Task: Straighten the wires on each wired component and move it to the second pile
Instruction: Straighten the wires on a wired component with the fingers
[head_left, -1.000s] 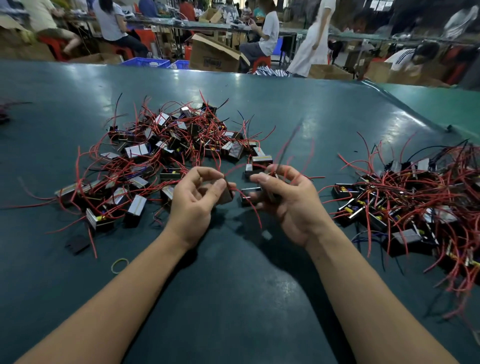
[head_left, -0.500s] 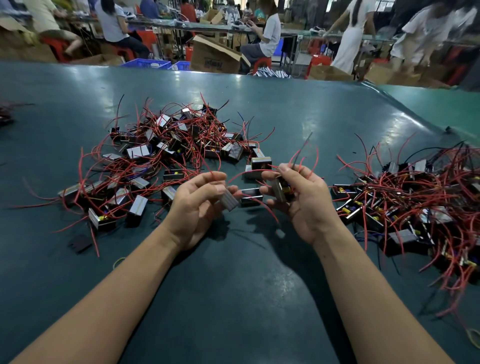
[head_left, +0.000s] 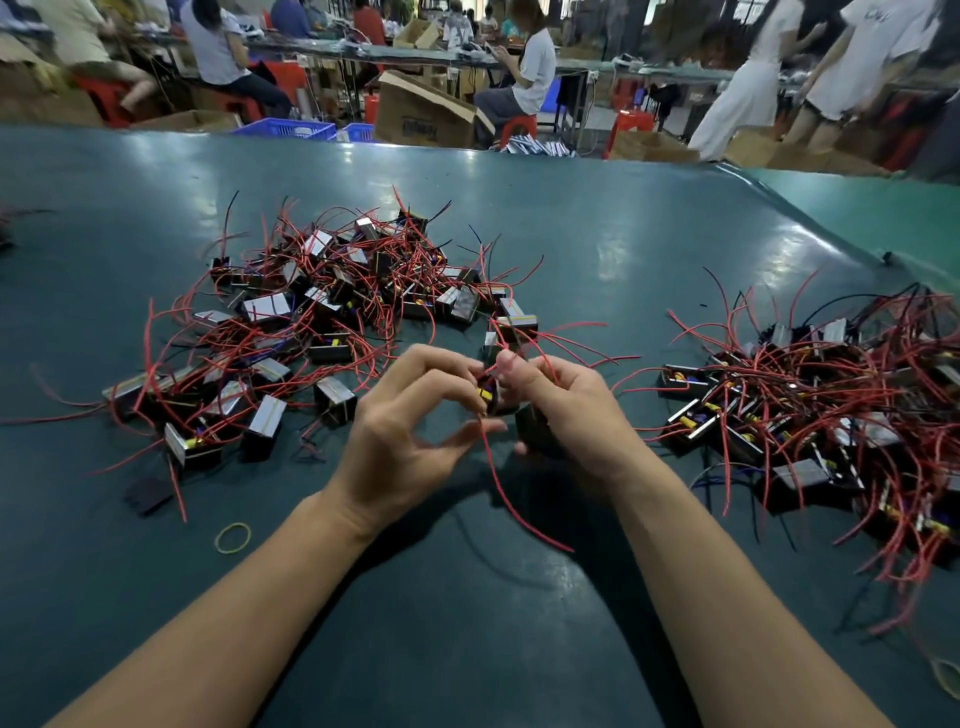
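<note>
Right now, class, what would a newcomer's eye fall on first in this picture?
Most likely the two hands at the centre: the left hand and right hand together hold a small component trailing a long red wire. Next, the two tangled piles of red-wired components on the green table: the left pile behind the left hand, the right pile at the right edge.

A small black wired component with yellow detail sits between two piles of similar parts, its red wire trailing down.
</note>
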